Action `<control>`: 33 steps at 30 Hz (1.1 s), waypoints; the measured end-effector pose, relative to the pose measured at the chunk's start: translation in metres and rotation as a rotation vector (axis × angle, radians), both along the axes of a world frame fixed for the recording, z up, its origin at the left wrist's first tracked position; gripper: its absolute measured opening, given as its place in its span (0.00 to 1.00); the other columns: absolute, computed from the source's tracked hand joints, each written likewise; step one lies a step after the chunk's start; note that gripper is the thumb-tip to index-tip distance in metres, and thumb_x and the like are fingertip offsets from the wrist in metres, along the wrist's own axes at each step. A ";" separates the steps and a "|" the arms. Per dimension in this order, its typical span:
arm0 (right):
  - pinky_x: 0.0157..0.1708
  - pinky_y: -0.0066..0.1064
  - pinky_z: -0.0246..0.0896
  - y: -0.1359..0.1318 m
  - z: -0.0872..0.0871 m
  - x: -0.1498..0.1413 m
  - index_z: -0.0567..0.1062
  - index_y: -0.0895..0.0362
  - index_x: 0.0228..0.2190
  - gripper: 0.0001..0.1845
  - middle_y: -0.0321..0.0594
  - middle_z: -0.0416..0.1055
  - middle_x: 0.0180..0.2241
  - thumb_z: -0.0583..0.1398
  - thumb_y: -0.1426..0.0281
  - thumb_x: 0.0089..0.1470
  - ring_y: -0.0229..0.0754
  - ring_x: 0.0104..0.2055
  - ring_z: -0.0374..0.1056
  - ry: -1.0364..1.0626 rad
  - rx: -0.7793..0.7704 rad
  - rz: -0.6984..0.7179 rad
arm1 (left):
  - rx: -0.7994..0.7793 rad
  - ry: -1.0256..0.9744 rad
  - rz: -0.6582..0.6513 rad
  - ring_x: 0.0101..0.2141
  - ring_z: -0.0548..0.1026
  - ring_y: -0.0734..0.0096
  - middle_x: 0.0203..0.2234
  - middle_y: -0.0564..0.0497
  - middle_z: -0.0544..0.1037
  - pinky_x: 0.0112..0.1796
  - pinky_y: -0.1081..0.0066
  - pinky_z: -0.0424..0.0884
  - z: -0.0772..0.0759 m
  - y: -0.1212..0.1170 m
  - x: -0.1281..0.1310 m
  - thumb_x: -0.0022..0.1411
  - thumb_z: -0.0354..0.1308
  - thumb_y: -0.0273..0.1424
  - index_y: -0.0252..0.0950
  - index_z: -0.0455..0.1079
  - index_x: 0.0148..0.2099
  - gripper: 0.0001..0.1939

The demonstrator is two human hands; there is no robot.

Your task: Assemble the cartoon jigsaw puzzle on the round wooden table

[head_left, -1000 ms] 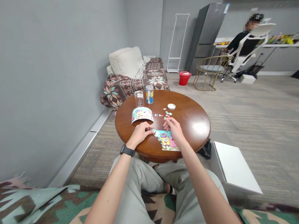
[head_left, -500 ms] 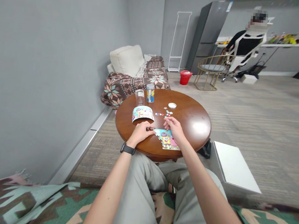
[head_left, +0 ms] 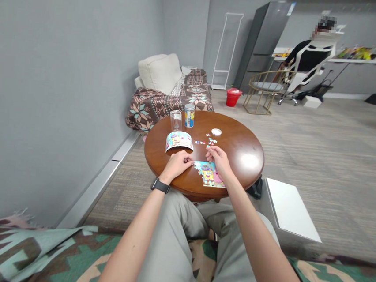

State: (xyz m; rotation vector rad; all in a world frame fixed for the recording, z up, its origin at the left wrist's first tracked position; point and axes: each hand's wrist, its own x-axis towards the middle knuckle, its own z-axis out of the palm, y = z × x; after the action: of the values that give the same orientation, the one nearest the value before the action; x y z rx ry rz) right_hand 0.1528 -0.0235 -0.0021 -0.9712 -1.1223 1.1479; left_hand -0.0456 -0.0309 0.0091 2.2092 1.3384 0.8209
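Observation:
A partly joined jigsaw puzzle [head_left: 208, 175] with a yellow cartoon figure and a pink one lies near the front of the round table. At its upper left corner is my left hand [head_left: 178, 162], fingers bent and tips together; whatever they pinch is too small to make out. My right hand [head_left: 218, 159] hovers over the puzzle's upper right part and hides some of it. Its fingers are curled, the tips close to the loose puzzle pieces [head_left: 212, 141], and I cannot make out what is between them. A few more pieces [head_left: 200, 142] lie in a short row.
On the wooden table [head_left: 241, 139] stand a curved picture sheet [head_left: 180, 141], a clear jar [head_left: 175, 121], a printed can [head_left: 189, 116] and a round lid [head_left: 216, 132]. A white box [head_left: 292, 208] is at the right. Farther off, a person sits in an office chair [head_left: 313, 60].
My left fingertips have drawn back slightly to the left from the puzzle's edge. My right hand stays nearly in place. The whole view has shifted a little.

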 end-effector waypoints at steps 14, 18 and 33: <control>0.29 0.29 0.63 0.013 0.002 0.014 0.75 0.56 0.29 0.06 0.35 0.70 0.21 0.60 0.69 0.46 0.36 0.25 0.65 0.339 -0.186 0.039 | 0.031 0.163 -0.085 0.39 0.74 0.65 0.37 0.51 0.74 0.42 0.66 0.65 0.004 -0.001 0.002 0.65 0.58 0.39 0.39 0.74 0.44 0.11; 0.32 0.29 0.65 0.013 0.020 0.020 0.76 0.57 0.32 0.11 0.36 0.73 0.25 0.60 0.74 0.42 0.36 0.27 0.68 0.283 -0.250 0.149 | 0.035 0.196 -0.076 0.40 0.74 0.65 0.39 0.51 0.74 0.43 0.65 0.64 0.002 0.001 0.001 0.66 0.55 0.41 0.39 0.73 0.45 0.12; 0.65 0.53 0.49 -0.082 -0.019 0.065 0.65 0.58 0.61 0.31 0.54 0.60 0.65 0.50 0.57 0.62 0.54 0.68 0.55 -1.087 0.145 -0.148 | 0.169 0.250 -0.122 0.50 0.72 0.57 0.49 0.45 0.74 0.51 0.59 0.67 0.003 -0.004 0.006 0.63 0.59 0.39 0.37 0.72 0.50 0.16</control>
State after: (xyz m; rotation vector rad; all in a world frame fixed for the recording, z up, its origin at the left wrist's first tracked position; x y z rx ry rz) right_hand 0.2182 -0.1052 -0.0212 -1.5864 -1.8959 0.3406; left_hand -0.0399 -0.0353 0.0118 2.5681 1.2673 0.6503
